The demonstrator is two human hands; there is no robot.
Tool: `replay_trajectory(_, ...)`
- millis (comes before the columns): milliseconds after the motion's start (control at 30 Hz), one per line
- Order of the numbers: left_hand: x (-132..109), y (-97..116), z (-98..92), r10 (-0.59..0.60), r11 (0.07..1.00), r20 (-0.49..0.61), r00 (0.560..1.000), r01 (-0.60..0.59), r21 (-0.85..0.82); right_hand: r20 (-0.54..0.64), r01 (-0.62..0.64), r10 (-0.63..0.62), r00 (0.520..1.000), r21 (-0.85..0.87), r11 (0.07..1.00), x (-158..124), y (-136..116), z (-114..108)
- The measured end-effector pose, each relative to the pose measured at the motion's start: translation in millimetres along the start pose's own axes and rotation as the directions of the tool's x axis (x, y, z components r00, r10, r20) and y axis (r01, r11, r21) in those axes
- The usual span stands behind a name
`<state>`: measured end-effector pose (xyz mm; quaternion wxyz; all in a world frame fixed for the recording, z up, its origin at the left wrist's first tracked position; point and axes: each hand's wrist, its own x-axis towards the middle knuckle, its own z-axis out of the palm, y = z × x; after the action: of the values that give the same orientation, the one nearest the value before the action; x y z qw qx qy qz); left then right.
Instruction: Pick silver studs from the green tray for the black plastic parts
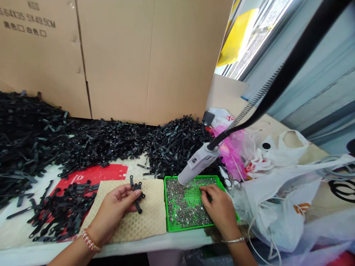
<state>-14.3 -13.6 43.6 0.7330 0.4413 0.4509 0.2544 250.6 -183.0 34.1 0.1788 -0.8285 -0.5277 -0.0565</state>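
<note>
My left hand (pixel 122 201) is closed on several small black strips (pixel 138 194) with round holed ends, held above a tan honeycomb-patterned pad (pixel 146 225). My right hand (pixel 217 205) reaches over a green tray (pixel 191 228) with its thumb and forefinger pinched together at the small metal pieces. Whatever is between those fingertips is too small to make out. Many tiny silvery metal pieces (pixel 180 210) lie spread in the tray, with green dimpled floor showing in the middle. A white lamp head (pixel 198 164) hangs low over the tray's back edge.
Loose black strips (pixel 66 207) lie left of the pad, partly on a red sheet (pixel 111 172). Large heaps of black strips (pixel 177 144) line the back, before a cardboard box (pixel 144 59). Scissors (pixel 231 182), a pink bag (pixel 231 151) and white plastic bags (pixel 277 199) are at right.
</note>
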Motion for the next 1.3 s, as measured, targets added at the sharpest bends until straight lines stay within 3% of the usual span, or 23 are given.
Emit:
replay_trajectory(200,0.6,-0.8,2.1,-0.015,1.000,-0.054,0.998,0.016,0.012,-0.032,-0.008,0.009,0.999,0.031,0.999,-4.9,5.4,-0.4)
replay_trajectory(400,-1.6,0.0,2.6,-0.037,0.998,-0.090,0.995,0.042,0.052,-0.136,-0.050,0.032,0.990,-0.134,0.990,-16.1,23.4,6.3)
replay_trajectory(533,-0.9,-0.7,1.0,-0.049,0.995,-0.127,0.991,0.060,0.084,-0.016,-0.121,0.121,0.993,-0.264,0.957,-16.6,14.9,6.7)
replay_trajectory(700,5.5,-4.0,-4.7,-0.097,0.988,-0.093,0.991,0.108,0.115,0.092,-0.182,0.236,0.967,-0.396,0.900,-2.6,-7.7,0.4)
replay_trajectory(833,6.3,-2.4,-6.8,-0.104,0.988,-0.086,0.991,0.113,0.104,0.163,-0.255,0.348,0.923,-0.421,0.871,8.5,-26.9,2.6)
replay_trajectory(933,3.2,1.5,-7.6,-0.096,0.988,-0.065,0.993,0.103,0.113,0.254,-0.252,0.357,0.899,-0.367,0.895,8.5,-52.4,5.8)
replay_trajectory(1033,1.7,2.8,-8.9,-0.090,0.991,-0.033,0.995,0.092,0.101,0.360,-0.201,0.290,0.887,-0.265,0.943,3.1,-77.6,7.0)
replay_trajectory(1100,3.4,-0.1,-7.7,-0.085,0.993,0.001,0.996,0.085,0.080,0.385,-0.177,0.262,0.885,-0.242,0.954,-2.4,-81.0,5.5)
replay_trajectory(1233,6.3,-7.9,-0.8,-0.060,0.997,0.124,0.990,0.065,-0.037,0.285,-0.271,0.400,0.871,-0.400,0.875,-20.3,-46.8,-5.1)
replay_trajectory(1300,4.0,-3.5,-8.5,-0.055,0.988,0.307,0.950,0.097,-0.121,0.207,-0.258,0.354,0.912,-0.381,0.888,-18.2,-28.1,-1.8)
